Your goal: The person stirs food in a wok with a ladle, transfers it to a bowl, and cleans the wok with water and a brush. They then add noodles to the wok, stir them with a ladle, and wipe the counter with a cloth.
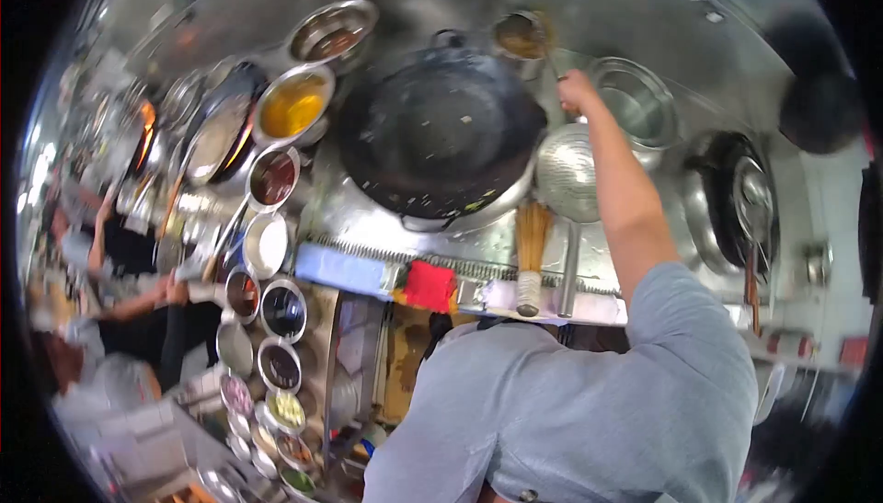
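At the back of the stove, my right hand (575, 91) is closed around the handle of a ladle (553, 63). The ladle's bowl end is at a small metal pot (515, 36) with brownish contents; blur hides how deep it sits. Below my right forearm lies a round perforated strainer (568, 172), its handle pointing toward me. Beside it rests a bamboo wok brush (531, 250). A large black wok (441, 131), with a few small scraps inside, stands left of my arm. My left hand is out of view.
A metal pot of clear liquid (635, 103) stands right of my hand. Bowls of yellow liquid (292, 106) and dark red sauce (273, 177) line the left. A red cloth (430, 286) lies on the front edge. Co-workers (120, 319) stand at far left near flames.
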Available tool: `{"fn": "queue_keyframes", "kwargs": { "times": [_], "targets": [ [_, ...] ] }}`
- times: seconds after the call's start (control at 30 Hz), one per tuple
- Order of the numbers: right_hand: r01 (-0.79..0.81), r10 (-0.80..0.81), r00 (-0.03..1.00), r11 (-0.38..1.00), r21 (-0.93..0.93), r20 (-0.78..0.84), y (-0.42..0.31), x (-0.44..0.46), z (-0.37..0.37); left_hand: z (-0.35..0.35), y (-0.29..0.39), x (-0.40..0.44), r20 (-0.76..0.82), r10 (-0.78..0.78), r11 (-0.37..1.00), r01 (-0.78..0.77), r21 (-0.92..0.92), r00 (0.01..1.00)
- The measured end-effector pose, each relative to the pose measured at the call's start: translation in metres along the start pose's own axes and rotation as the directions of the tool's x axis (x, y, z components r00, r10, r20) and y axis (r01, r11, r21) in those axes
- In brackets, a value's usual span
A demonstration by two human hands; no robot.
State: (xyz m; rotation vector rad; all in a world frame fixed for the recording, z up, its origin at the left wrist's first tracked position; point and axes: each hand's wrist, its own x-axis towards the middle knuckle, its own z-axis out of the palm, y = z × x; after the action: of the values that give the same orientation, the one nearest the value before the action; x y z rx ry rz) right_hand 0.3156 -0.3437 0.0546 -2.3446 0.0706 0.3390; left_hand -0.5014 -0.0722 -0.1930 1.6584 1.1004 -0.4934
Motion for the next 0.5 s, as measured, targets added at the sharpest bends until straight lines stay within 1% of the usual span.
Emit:
{"fn": "queue_keyframes", "kwargs": {
  "times": [0.03, 0.07, 0.1, 0.13, 0.17, 0.2, 0.23, 0.27, 0.3, 0.33, 0.4, 0.43, 0.47, 0.5],
  "targets": [
    [-0.033, 0.033, 0.998, 0.999, 0.005, -0.056, 0.013, -0.022, -0.023, -0.007, 0.006, 0.008, 0.019, 0.003, 0.999, -0.004, 0.042, 1.000],
    [0.014, 0.005, 0.995, 0.982, 0.188, -0.100, 0.020, -0.056, -0.038, -0.014, 0.011, 0.016, 0.036, 0.009, 0.997, -0.012, 0.070, 0.999],
    [0.077, -0.028, 0.989, 0.930, 0.358, -0.142, 0.029, -0.088, -0.044, -0.022, 0.021, 0.025, 0.053, 0.026, 0.996, -0.030, 0.078, 0.998],
    [0.064, -0.004, 0.986, 0.931, 0.360, -0.165, 0.047, -0.110, -0.044, -0.030, 0.031, 0.036, 0.069, 0.045, 0.996, -0.050, 0.075, 0.997],
    [0.193, -0.150, 0.889, 0.980, 0.055, -0.433, 0.065, -0.129, -0.043, -0.038, 0.041, 0.045, 0.081, 0.072, 0.995, -0.077, 0.059, 0.994],
    [0.225, -0.352, 0.715, 0.934, -0.278, -0.604, 0.075, -0.143, -0.039, -0.047, 0.052, 0.056, 0.089, 0.104, 0.994, -0.107, 0.029, 0.991],
    [0.217, -0.347, 0.712, 0.936, -0.278, -0.611, 0.077, -0.156, -0.033, -0.055, 0.063, 0.065, 0.097, 0.133, 0.991, -0.133, -0.005, 0.986],
    [0.000, -0.140, 0.782, 0.975, -0.224, -0.608, 0.079, -0.168, -0.027, -0.062, 0.079, 0.072, 0.106, 0.161, 0.987, -0.157, -0.042, 0.981],
    [-0.220, 0.077, 0.801, 0.960, -0.173, -0.594, 0.081, -0.177, -0.025, -0.069, 0.098, 0.080, 0.111, 0.186, 0.980, -0.175, -0.098, 0.976],
    [-0.230, 0.083, 0.794, 0.958, -0.172, -0.602, 0.086, -0.178, -0.024, -0.078, 0.120, 0.088, 0.117, 0.209, 0.966, -0.187, -0.178, 0.971],
    [-0.176, 0.198, 0.839, 0.980, 0.091, -0.507, 0.101, -0.161, -0.025, -0.088, 0.159, 0.106, 0.122, 0.205, 0.926, -0.152, -0.346, 0.971],
    [-0.123, 0.307, 0.929, 0.781, 0.612, -0.206, 0.134, -0.129, -0.032, -0.090, 0.168, 0.121, 0.112, 0.145, 0.897, -0.083, -0.434, 0.983],
    [-0.125, 0.316, 0.924, 0.779, 0.614, -0.214, 0.129, -0.140, -0.046, -0.090, 0.183, 0.136, 0.107, 0.081, 0.856, -0.014, -0.517, 0.991],
    [-0.106, 0.215, 0.974, 0.184, 0.977, 0.065, 0.112, -0.158, -0.066, -0.093, 0.200, 0.136, 0.135, 0.099, 0.881, -0.024, -0.472, 0.986]
  ]
}}
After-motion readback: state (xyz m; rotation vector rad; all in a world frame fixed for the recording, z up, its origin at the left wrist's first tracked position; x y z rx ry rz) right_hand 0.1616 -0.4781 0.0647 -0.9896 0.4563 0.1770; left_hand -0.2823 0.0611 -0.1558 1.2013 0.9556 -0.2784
